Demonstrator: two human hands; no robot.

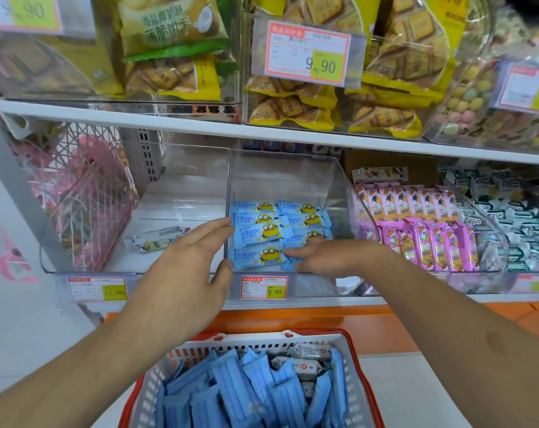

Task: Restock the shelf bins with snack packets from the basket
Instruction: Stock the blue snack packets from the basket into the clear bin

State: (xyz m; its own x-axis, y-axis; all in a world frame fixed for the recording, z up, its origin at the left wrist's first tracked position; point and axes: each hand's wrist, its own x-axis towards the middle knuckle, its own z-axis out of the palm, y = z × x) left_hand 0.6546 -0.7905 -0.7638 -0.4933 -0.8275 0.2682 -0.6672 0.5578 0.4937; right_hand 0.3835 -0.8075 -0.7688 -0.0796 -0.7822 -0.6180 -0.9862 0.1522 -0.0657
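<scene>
A clear plastic shelf bin (329, 180) in the middle of the lower shelf holds several light-blue snack packets (262, 233) with a yellow cartoon figure, lying flat in rows. My left hand (188, 267) rests against the bin's left front corner, fingers straight along its wall and thumb at the front edge. My right hand (320, 257) reaches into the bin's front, fingers extended and touching the nearest blue packets. Below, a white basket with an orange rim (354, 350) is filled with more blue packets (246, 393) and a few white ones (308, 353).
Left of the bin stands another clear bin (175, 193) holding one white packet (157, 239). A pink wire basket (76, 193) sits farther left. Bins of pink packets (422, 223) and green-white packets (515, 217) stand to the right. Yellow biscuit bags (292, 100) fill the shelf above.
</scene>
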